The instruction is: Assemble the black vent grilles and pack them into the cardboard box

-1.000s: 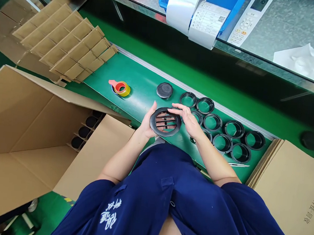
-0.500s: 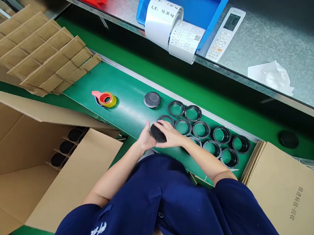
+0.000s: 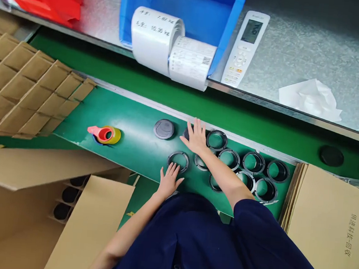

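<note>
The left hand lies flat and open, fingertips touching a black plastic ring on the green mat. The right hand, fingers spread, presses flat on a dark round part just behind that ring, gripping nothing. A grey round cap sits left of the right hand; more rings cluster to its right.

The light on my worktop is bright and even, falling from overhead, so shadows are short and soft; a darker band lies under the metal shelf, whose surface throws back a dull, grainy sheen. Colours are strong. The picture is slightly smeared by motion: print on the label roll is unreadable. Straight edges bow toward the corners.
</note>
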